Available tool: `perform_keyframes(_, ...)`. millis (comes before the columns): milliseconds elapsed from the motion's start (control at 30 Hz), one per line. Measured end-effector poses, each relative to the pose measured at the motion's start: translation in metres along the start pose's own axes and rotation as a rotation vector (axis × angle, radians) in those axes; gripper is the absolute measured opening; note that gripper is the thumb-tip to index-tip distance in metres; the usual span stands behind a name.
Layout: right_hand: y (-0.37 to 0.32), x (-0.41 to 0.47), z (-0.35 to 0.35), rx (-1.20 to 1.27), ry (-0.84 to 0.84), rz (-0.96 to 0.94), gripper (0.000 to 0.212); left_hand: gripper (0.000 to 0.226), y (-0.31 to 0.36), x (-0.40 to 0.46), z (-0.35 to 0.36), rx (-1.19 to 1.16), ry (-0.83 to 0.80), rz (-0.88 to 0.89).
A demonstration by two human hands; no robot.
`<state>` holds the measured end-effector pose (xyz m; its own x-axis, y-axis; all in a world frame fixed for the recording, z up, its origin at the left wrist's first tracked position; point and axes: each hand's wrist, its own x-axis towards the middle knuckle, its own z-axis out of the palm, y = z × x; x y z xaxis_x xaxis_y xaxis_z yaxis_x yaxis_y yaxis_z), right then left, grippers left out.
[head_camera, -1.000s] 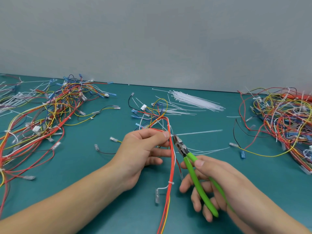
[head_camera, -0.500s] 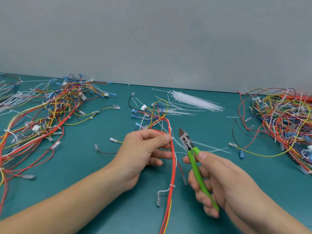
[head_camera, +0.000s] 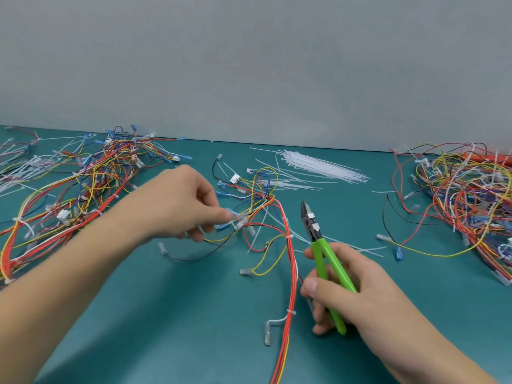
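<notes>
A wire harness (head_camera: 288, 245) of red, orange and yellow wires runs from the table's middle toward me, bound with white cable ties. My left hand (head_camera: 185, 206) hovers over its far left branches, blurred, with thumb and fingers pinching at the clear and blue terminals (head_camera: 235, 221) there. My right hand (head_camera: 340, 289) grips the green handles of a pair of side cutters (head_camera: 321, 250). The cutter's jaws (head_camera: 307, 214) point up and away, just right of the harness and apart from it.
A large tangle of coloured wires (head_camera: 77, 195) covers the left of the teal table (head_camera: 166, 314). Another tangle (head_camera: 468, 200) lies at the right. A bundle of white cable ties (head_camera: 318, 167) lies at the back middle by the grey wall. Loose cut tie ends lie around.
My left hand has let go of the harness's red strand and moved up and left to the terminals. My right hand has drawn the cutters away to the right.
</notes>
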<state>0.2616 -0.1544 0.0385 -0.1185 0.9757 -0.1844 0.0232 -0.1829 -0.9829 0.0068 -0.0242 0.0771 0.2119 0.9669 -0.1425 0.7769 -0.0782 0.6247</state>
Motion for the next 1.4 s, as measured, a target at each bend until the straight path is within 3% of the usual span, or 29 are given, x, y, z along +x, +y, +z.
perform_keyframes(100, -0.001, 0.001, 0.0, 0.011, 0.013, 0.01, 0.024, 0.017, -0.007, 0.003, -0.004, 0.113, 0.042, 0.04)
perform_keyframes(233, 0.001, 0.002, -0.002, 0.029, 0.017, 0.016, 0.023, 0.023, -0.005, 0.004, 0.011, 0.133, -0.067, 0.1)
perform_keyframes(367, 0.001, 0.002, -0.003, 0.023, -0.002, 0.014, 0.03, 0.02, -0.007, 0.006, 0.03, 0.212, 0.033, 0.113)
perform_keyframes(500, 0.002, 0.002, -0.004, 0.019, -0.011, 0.016, 0.033, 0.014, -0.012, 0.011, 0.035, 0.096, 0.019, 0.11)
perform_keyframes(633, 0.0, 0.0, -0.004, 0.015, -0.021, 0.01, 0.024, 0.021, -0.011, 0.01, 0.026, -0.32, -0.142, 0.063)
perform_keyframes(800, -0.003, -0.001, -0.006, -0.014, -0.03, 0.011, 0.026, 0.006, -0.008, 0.011, 0.016, -0.663, -0.09, 0.001)
perform_keyframes(900, -0.002, -0.001, -0.009, -0.151, 0.004, -0.043, 0.038, 0.028, -0.002, 0.009, 0.018, -0.829, -0.117, -0.025)
perform_keyframes(1033, 0.002, 0.0, -0.014, -0.377, 0.125, -0.24, 0.043, 0.027, 0.009, 0.003, 0.021, -0.954, -0.163, -0.016)
perform_keyframes(1133, 0.004, -0.002, -0.011, -0.469, 0.151, -0.337, 0.045, 0.039, 0.014, -0.002, 0.023, -1.042, -0.212, 0.028)
perform_keyframes(1267, -0.001, -0.003, -0.016, -0.648, 0.335, -0.442, 0.037, 0.038, 0.018, -0.007, 0.022, -1.009, -0.283, 0.109)
perform_keyframes(1333, -0.006, -0.004, -0.02, -0.543, 0.369, -0.438, 0.034, 0.035, 0.018, -0.009, 0.022, -0.984, -0.32, 0.143)
perform_keyframes(1400, -0.012, -0.007, -0.022, -0.299, 0.297, -0.431, 0.041, 0.033, 0.018, -0.01, 0.023, -0.964, -0.342, 0.157)
